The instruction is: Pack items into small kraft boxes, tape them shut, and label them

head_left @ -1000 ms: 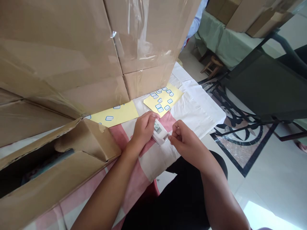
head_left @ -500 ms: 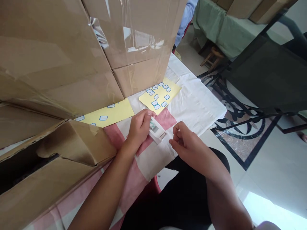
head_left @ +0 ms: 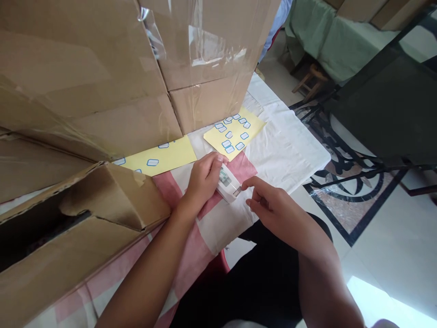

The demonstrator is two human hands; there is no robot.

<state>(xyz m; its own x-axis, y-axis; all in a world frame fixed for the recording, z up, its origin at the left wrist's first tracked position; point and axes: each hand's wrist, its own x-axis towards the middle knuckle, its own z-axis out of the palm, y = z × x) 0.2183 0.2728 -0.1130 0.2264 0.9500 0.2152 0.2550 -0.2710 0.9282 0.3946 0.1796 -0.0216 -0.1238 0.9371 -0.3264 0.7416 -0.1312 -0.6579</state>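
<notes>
My left hand [head_left: 205, 177] is closed around a small white box-shaped item [head_left: 230, 184], its kind unclear, with a grey-green panel on top and a small dark slot at its near right end. That item is held low over the checked tablecloth. My right hand [head_left: 269, 198] is just right of it, index finger stretched to the slotted end and thumb apart from it; nothing shows in its fingers. Whether the fingertip touches the item, I cannot tell. Just beyond lies a yellow sheet [head_left: 218, 138] with several blue-outlined white stickers.
Tall taped cardboard boxes [head_left: 129, 68] stand along the table's far left side. An open cardboard carton [head_left: 133, 200] sits beside my left forearm. A second yellow sheet [head_left: 174, 157] lies partly behind it. To the right are a dark folding chair [head_left: 385, 100] and a wooden stool [head_left: 311, 82].
My right hand has extended its index finger from a curled pose to the item's slotted end. The left hand still holds the item. The whole view has shifted slightly.
</notes>
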